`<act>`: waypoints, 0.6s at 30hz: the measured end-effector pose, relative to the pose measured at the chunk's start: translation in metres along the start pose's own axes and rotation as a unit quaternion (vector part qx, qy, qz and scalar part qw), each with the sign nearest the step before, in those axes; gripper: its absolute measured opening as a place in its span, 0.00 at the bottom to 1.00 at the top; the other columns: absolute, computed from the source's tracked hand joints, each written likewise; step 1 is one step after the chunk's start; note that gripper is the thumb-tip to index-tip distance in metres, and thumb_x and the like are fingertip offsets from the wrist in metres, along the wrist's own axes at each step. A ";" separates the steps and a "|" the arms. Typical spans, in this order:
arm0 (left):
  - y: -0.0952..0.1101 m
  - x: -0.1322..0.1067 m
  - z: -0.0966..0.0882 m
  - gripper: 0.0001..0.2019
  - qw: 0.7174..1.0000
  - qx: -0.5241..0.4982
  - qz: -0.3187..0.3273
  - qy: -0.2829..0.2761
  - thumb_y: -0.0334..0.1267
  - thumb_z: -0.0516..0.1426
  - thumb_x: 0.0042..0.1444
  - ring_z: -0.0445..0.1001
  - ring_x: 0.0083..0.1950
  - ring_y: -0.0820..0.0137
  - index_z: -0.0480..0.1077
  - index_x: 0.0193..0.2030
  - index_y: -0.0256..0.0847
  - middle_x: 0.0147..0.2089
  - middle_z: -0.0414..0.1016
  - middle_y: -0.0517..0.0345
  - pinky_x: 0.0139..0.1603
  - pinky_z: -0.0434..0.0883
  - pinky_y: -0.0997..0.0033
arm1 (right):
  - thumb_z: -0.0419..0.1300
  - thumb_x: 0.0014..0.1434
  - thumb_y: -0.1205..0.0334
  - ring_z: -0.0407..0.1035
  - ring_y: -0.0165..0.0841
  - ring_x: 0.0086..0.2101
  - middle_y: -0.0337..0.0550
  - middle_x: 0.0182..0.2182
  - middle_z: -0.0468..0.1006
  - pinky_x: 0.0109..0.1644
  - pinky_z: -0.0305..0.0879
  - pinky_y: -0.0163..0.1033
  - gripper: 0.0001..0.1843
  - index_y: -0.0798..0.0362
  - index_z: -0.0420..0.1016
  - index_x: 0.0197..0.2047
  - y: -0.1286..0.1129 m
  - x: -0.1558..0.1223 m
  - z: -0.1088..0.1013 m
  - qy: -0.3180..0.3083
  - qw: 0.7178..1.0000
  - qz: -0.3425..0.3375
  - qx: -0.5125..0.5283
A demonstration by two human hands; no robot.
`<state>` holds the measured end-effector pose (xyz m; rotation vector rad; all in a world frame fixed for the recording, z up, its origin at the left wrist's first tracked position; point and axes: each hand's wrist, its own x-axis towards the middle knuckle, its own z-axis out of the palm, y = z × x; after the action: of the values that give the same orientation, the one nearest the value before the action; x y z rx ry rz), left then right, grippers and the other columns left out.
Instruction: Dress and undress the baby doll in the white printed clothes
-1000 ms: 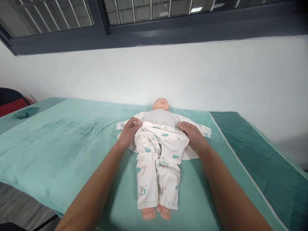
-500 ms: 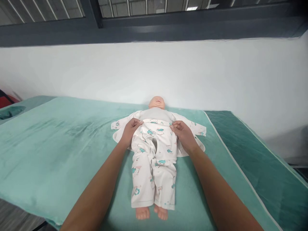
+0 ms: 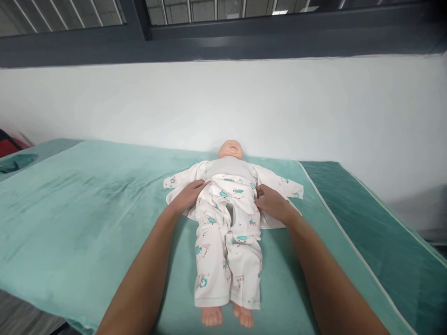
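A baby doll [image 3: 231, 149] lies on its back, face up, its bare feet towards me. White patterned trousers [image 3: 240, 216] cover its legs up to the waist, with an opening at the crotch. A matching white jacket [image 3: 275, 179] lies spread open beneath it, with the sleeves out to both sides. My left hand [image 3: 189, 195] rests at the left side of the trousers' waist, fingers stretched out along the cloth. At the opposite hip, my right hand [image 3: 272, 202] has its fingers curled against the trousers' side edge; its fingertips are partly hidden.
The doll lies on a light green padded cover [image 3: 87, 209], with a darker green strip [image 3: 370, 223] on the right. Behind stands a white wall [image 3: 223, 102] below a dark window frame [image 3: 261, 42]. A red and black item [image 3: 9, 145] shows at the far left.
Both hands have moved from pinching the front of the waistband down to the sides of the trousers. My left fingers have straightened. The view has shifted slightly.
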<state>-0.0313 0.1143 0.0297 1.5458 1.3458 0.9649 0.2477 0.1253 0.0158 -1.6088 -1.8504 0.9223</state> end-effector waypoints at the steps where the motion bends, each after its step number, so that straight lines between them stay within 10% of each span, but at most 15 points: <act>1: 0.001 -0.001 0.001 0.22 0.999 -0.033 -0.011 -0.008 0.60 0.58 0.52 0.64 0.31 0.70 0.68 0.28 0.39 0.28 0.68 0.61 0.33 0.61 0.71 | 0.55 0.43 0.65 0.64 0.32 0.31 0.37 0.29 0.73 0.35 0.56 0.37 0.09 0.52 0.67 0.32 -0.001 -0.001 0.000 -0.006 1.000 0.007 0.006; 7: -0.004 -0.003 0.012 0.25 0.970 -0.232 -0.050 -0.044 0.56 0.62 0.51 0.74 0.40 0.64 0.74 0.47 0.37 0.40 0.78 0.51 0.41 0.69 0.67 | 0.54 0.43 0.66 0.65 0.33 0.29 0.36 0.27 0.73 0.32 0.60 0.36 0.10 0.51 0.68 0.33 -0.001 0.000 0.013 -0.025 0.983 0.003 0.183; 18: -0.025 0.010 0.014 0.21 0.923 -0.372 -0.096 -0.038 0.47 0.66 0.49 0.77 0.39 0.65 0.76 0.47 0.38 0.39 0.80 0.53 0.38 0.70 0.69 | 0.62 0.39 0.72 0.75 0.40 0.41 0.40 0.41 0.82 0.43 0.73 0.43 0.22 0.47 0.74 0.41 -0.006 0.004 0.026 -0.026 0.883 0.006 0.469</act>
<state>-0.0251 0.1237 0.0019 0.8428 0.8907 1.1041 0.2235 0.1248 0.0031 -0.9678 -1.0846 1.5506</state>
